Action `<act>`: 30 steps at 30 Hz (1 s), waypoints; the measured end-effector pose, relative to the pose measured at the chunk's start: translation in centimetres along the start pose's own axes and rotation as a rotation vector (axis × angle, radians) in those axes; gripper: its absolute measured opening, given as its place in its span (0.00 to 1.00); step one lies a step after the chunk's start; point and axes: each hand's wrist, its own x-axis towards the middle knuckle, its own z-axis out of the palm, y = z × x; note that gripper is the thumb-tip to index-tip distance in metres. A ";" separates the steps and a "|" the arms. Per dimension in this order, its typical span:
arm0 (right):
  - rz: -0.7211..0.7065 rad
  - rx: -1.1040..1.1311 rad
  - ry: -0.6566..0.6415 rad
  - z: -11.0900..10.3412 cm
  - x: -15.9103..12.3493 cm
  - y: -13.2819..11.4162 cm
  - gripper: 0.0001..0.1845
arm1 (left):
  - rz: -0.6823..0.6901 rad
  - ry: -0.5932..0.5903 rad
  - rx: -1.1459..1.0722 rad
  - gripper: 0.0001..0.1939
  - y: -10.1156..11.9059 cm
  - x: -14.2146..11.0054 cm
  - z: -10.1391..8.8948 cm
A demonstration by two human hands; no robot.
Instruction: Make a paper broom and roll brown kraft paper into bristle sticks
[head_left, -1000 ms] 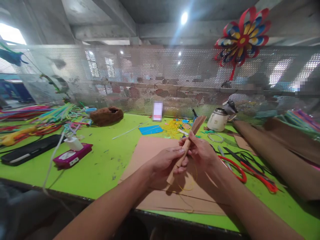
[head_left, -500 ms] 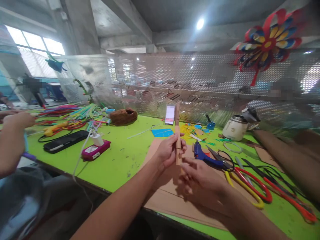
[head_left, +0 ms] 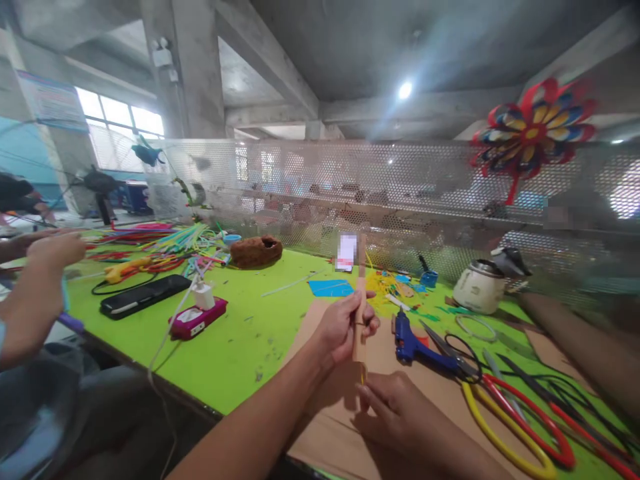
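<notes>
My left hand (head_left: 345,327) is closed around a long, narrow tan strip (head_left: 361,337) that looks like wood or cardboard and stands nearly upright. Below its lower end, the fingers of my right hand (head_left: 383,400) pinch a thin yellow piece (head_left: 363,375), mostly hidden by the fingers. Whether it is joined to the strip I cannot tell. Brown cardboard (head_left: 325,433) lies flat under both hands. Right of them is a blue glue gun (head_left: 420,347), with scissors (head_left: 445,347) beside it and a yellow-handled tool (head_left: 500,427) closer to me.
A purple power strip (head_left: 197,319) with a white plug and a black case (head_left: 145,295) lie left. Behind are a brown pot-like object (head_left: 256,252), a phone (head_left: 346,252), blue sheet (head_left: 330,288) and white kettle-like container (head_left: 479,287). Other people's arms (head_left: 43,287) flank me.
The view has tilted up, so the table sits lower. My right hand has moved down from the strip's lower end, and its fingers have closed on a thin yellow piece.
</notes>
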 end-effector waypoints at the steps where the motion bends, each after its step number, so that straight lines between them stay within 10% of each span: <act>1: 0.000 -0.041 -0.024 -0.3 -0.1 -0.4 0.10 | -0.025 -0.030 -0.001 0.09 0.1 0.0 0.0; 6: 0.028 -0.127 0.003 -4.5 -0.7 -1.5 0.11 | -0.099 -0.167 0.089 0.11 0.1 -0.3 -0.1; 10: 0.075 0.106 0.587 -8.4 -0.4 0.3 0.14 | -0.129 -0.234 0.230 0.12 -0.6 -0.6 0.2; 13: 0.121 0.310 0.795 -9.5 -0.1 1.6 0.17 | -0.199 -0.296 0.326 0.12 -1.2 -0.9 0.6; 22: 0.077 0.921 0.777 -9.7 -0.2 1.8 0.13 | -0.322 -0.381 0.446 0.14 -0.8 -1.2 0.8; 30: 0.070 0.994 0.846 -10.6 -0.3 2.0 0.14 | -0.425 -0.478 0.402 0.14 -1.0 -0.9 -0.4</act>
